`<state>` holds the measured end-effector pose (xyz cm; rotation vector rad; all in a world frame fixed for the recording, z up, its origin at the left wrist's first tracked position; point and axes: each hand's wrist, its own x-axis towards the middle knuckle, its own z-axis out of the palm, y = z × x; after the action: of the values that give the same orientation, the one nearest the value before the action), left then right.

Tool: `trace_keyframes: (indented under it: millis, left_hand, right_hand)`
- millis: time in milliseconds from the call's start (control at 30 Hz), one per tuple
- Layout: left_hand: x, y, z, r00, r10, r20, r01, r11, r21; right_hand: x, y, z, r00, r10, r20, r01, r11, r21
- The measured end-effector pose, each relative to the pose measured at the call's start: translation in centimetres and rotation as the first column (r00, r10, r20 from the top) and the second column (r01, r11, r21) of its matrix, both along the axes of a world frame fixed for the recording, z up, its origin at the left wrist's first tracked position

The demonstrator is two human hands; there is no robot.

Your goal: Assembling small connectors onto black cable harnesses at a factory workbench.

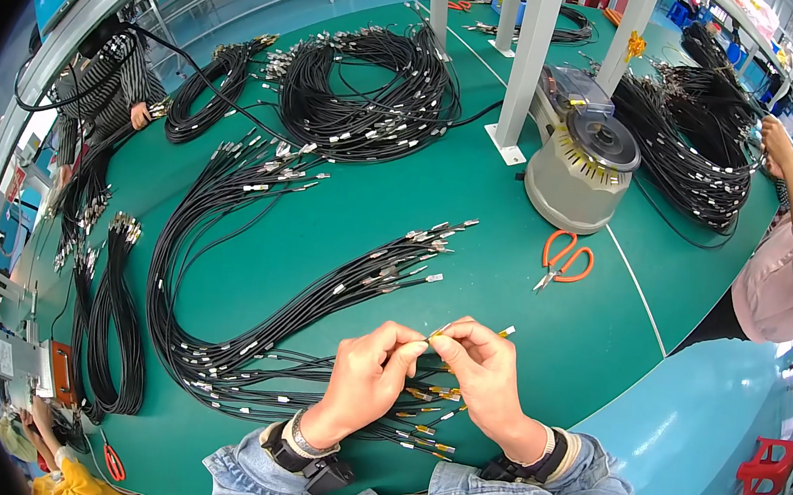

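My left hand (370,378) and my right hand (484,380) meet over the near part of the green table, both closed in a pinch. Between their fingertips is a thin black cable's end (439,331) with a small yellowish piece on it; finer detail is hidden by the fingers. Under and beside my hands lie loose cable ends with yellow sleeves (429,431) and white tags. They belong to a long bundle of black cables (311,311) that curves in a U to my left.
Beyond my right hand lie orange-handled scissors (556,273), below a beige round machine (574,194) beside grey posts (525,76). Coiled cable bundles (369,98) cover the far side, more (119,323) the left. Co-workers stand around the table; a red stool (766,470) is right.
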<state>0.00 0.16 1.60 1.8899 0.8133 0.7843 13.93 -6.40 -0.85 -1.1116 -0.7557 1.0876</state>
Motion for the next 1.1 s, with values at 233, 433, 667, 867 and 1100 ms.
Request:
trace_keyframes:
  millis: [233, 433, 667, 867, 1100]
  left_hand:
    - [-0.3, 0.4, 0.3, 0.985, -0.056, 0.165, 0.114, 0.922, -0.371]
    - [-0.6, 1.0, 0.4, 0.962, -0.086, 0.258, 0.216, 0.819, -0.533]
    - [-0.9, 1.9, 0.3, 0.937, -0.114, 0.331, 0.321, 0.661, -0.678]
    - [-0.8, 1.9, 0.0, 0.940, -0.144, 0.308, 0.321, 0.675, -0.665]
    - [-0.3, 1.6, 0.3, 0.931, -0.191, 0.311, 0.359, 0.626, -0.692]
  right_hand:
    - [-0.2, 0.0, 0.8, 0.989, -0.003, -0.145, -0.005, 0.999, -0.054]
    - [0.1, 0.0, -0.3, 0.983, 0.067, -0.171, -0.056, 0.996, 0.066]
    - [0.6, 0.5, -0.6, 0.972, 0.168, -0.167, -0.143, 0.978, 0.155]
    - [1.2, 0.4, 0.7, 0.991, 0.120, -0.065, -0.112, 0.986, 0.125]
    - [2.3, 0.5, 0.5, 0.977, 0.172, 0.125, -0.194, 0.962, 0.193]
